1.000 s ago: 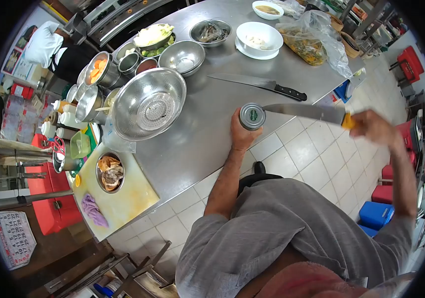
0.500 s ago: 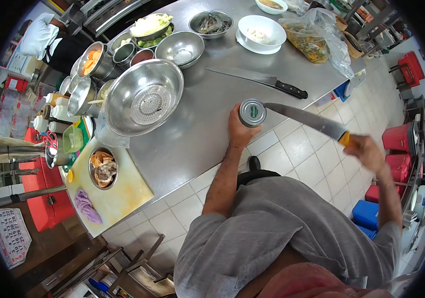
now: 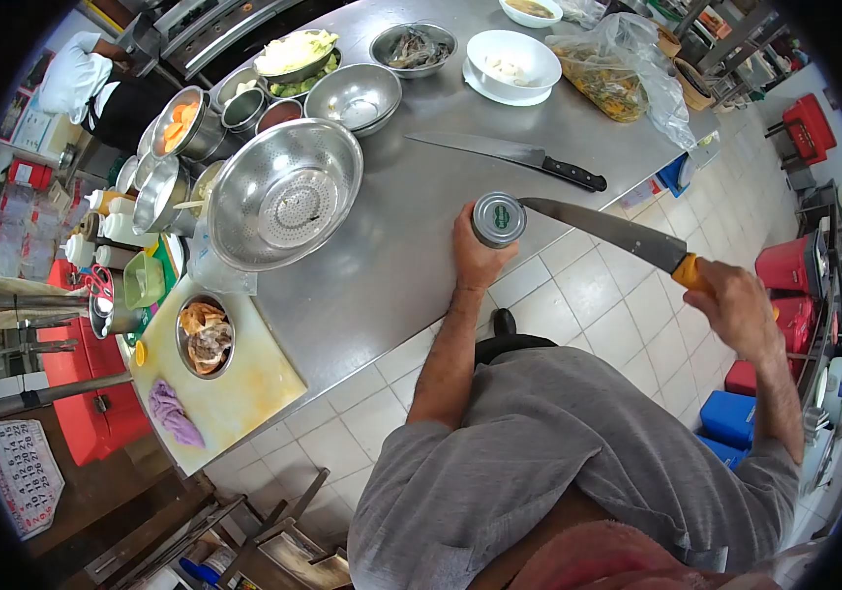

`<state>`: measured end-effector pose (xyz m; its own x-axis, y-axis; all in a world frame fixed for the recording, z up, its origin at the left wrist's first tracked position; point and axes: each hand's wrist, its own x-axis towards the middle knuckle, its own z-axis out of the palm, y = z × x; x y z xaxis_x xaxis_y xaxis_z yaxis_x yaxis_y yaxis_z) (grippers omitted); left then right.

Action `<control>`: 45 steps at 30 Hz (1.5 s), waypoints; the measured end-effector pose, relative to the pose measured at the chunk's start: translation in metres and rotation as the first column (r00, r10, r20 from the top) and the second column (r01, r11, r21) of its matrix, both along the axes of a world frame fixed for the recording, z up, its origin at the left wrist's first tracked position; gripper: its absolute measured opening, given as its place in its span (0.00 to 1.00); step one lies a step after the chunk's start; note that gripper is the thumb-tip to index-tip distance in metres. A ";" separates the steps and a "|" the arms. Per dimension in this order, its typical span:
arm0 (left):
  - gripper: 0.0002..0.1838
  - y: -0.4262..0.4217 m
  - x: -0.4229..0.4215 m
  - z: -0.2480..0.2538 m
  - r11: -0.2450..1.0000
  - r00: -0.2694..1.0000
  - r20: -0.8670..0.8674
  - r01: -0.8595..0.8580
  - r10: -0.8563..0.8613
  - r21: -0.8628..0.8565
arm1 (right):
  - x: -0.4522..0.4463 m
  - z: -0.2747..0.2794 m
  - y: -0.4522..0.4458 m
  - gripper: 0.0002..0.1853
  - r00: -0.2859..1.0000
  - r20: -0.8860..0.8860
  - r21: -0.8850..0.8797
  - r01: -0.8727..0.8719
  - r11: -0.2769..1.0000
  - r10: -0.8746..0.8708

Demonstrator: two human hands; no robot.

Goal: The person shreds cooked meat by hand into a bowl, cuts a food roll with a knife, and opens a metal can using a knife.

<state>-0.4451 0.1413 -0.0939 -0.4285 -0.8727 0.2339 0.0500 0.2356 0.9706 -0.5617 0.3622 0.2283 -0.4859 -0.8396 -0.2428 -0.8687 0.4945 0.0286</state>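
A round, silver metal can (image 3: 499,219) with a green-marked lid sits within the left fingers (image 3: 464,232), wrapped round its side. The right fingers (image 3: 724,285) grip the yellow handle of a long steel knife (image 3: 610,232), its tip at the can's rim. This looks like placing the point; the next move calls for a steady can. Beyond the left fingers, a black-handled steel knife (image 3: 572,173) lies on the grey metal worktop (image 3: 382,265).
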 end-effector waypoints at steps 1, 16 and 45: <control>0.41 0.000 0.000 0.000 1.000 1.000 -0.004 -0.002 0.002 0.002 | -0.001 0.005 -0.006 0.15 1.000 -0.004 0.002 -0.002 1.000 0.002; 0.44 -0.003 0.006 0.002 0.992 0.993 0.113 0.043 -0.029 -0.120 | -0.060 0.056 -0.120 0.18 0.986 -0.045 0.357 -0.134 0.925 0.160; 0.43 -0.009 0.011 0.001 0.983 0.984 0.054 0.175 -0.171 -0.060 | -0.106 0.017 -0.078 0.22 0.946 0.315 0.317 -0.024 0.948 -0.081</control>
